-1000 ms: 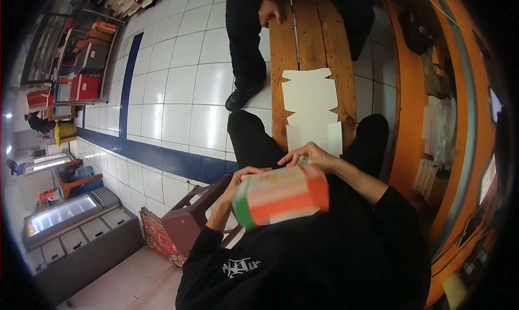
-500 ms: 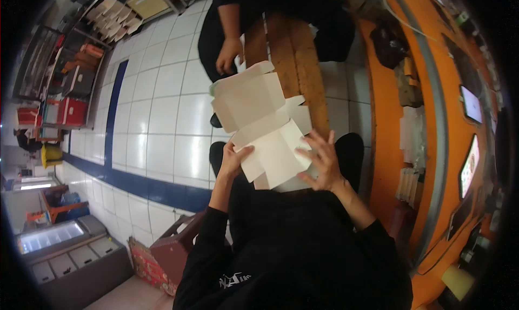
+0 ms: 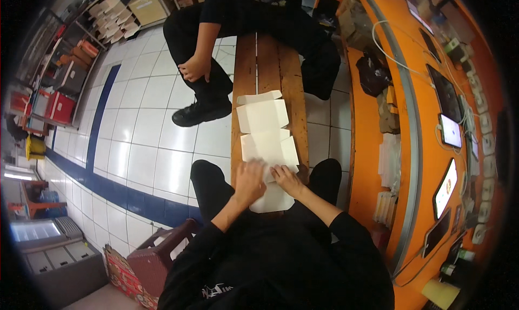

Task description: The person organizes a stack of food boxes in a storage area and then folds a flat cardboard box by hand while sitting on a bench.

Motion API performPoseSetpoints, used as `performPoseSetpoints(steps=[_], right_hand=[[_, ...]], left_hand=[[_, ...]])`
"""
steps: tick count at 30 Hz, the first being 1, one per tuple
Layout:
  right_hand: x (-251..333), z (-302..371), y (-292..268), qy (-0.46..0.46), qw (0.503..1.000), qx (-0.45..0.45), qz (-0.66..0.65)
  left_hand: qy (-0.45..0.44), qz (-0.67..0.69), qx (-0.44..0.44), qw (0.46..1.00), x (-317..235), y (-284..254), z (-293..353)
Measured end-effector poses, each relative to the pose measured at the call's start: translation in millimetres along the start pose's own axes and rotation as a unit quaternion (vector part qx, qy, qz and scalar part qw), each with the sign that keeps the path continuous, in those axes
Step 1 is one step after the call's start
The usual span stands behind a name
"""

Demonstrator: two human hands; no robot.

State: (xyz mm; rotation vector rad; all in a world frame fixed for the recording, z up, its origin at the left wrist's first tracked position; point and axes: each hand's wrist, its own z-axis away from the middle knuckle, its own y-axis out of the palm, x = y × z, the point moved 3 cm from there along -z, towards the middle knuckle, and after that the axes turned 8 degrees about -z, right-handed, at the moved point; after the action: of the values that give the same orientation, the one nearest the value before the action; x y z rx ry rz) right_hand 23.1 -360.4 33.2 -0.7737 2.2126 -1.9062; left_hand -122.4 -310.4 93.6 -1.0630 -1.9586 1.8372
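An unfolded white cardboard box [image 3: 265, 118] lies along the wooden bench between my knees, with its pale inside facing up and its side flaps partly raised. My left hand [image 3: 250, 183] is over its near left part, the fingers smeared by motion. My right hand [image 3: 286, 179] sits close beside it, fingers bent and closed at a fold near the middle of the near part. Below both hands, a pale cardboard panel [image 3: 273, 199] reaches toward my lap; whether it belongs to the same piece is hidden by the hands.
The wooden bench [image 3: 297, 115] runs away from me to another person [image 3: 243, 18] seated at its far end, one hand on a knee. An orange counter [image 3: 416, 202] with phones, tablets and cables stands on the right. A dark red plastic chair [image 3: 157, 261] is at my left.
The box has gone from being held up at an angle to lying flat along the bench. Both hands have come closer together over its near part. The other person's hand has moved left onto their knee.
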Motion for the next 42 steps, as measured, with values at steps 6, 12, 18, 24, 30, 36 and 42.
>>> performPoseSetpoints(steps=[6,12,18,24,30,36,42], right_hand=[[-2,-19,-2,0.006,0.993,0.082,-0.083],[-14,-42,-7,0.075,0.976,0.158,-0.131],[-28,-85,-14,0.069,0.956,0.254,-0.132],[-21,-32,7,0.077,0.977,0.179,-0.082],[48,24,-59,0.128,0.982,-0.065,-0.126],[40,67,4,0.227,0.93,0.162,-0.239],[-12,53,-26,0.432,0.855,-0.205,-0.2]], left_hand=[[0.098,-0.134,0.02,0.986,-3,51,12],[0.109,-0.06,0.096,0.988,14,63,-5],[0.084,0.002,0.234,0.969,41,62,-33],[0.053,-0.031,0.089,0.994,15,50,-12],[0.092,-0.079,0.002,0.993,-29,-6,30],[0.074,0.069,0.269,0.958,-24,32,74],[-0.218,0.231,-0.052,0.947,50,94,72]])
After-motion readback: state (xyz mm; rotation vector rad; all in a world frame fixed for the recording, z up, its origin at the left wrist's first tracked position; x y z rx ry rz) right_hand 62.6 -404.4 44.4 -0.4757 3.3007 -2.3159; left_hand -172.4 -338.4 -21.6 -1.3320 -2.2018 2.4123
